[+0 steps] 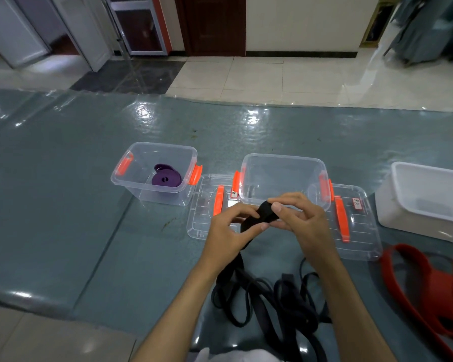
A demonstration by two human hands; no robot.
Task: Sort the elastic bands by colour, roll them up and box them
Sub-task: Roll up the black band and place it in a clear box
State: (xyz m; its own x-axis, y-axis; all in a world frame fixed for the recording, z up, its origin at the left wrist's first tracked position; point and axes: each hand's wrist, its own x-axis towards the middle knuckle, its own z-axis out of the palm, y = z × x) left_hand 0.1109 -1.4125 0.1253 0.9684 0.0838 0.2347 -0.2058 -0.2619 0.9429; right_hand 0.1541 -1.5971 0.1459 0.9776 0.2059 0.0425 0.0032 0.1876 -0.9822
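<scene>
— Hands?
— Left hand and right hand both pinch one black band, fingers curled, above the table.
— Counts?
— Two clear boxes: left box holds two purple rolls; right box bare. Two lids. One white tub. Black bands heaped near; red bands right, number unclear.

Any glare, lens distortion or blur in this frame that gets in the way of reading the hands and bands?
Head view: bright glare patches on the glossy table cover; wide-angle bending curves the table's far edge; both hands and the black band they pinch read fairly sharp; the red bands at the right edge look stretched.
</scene>
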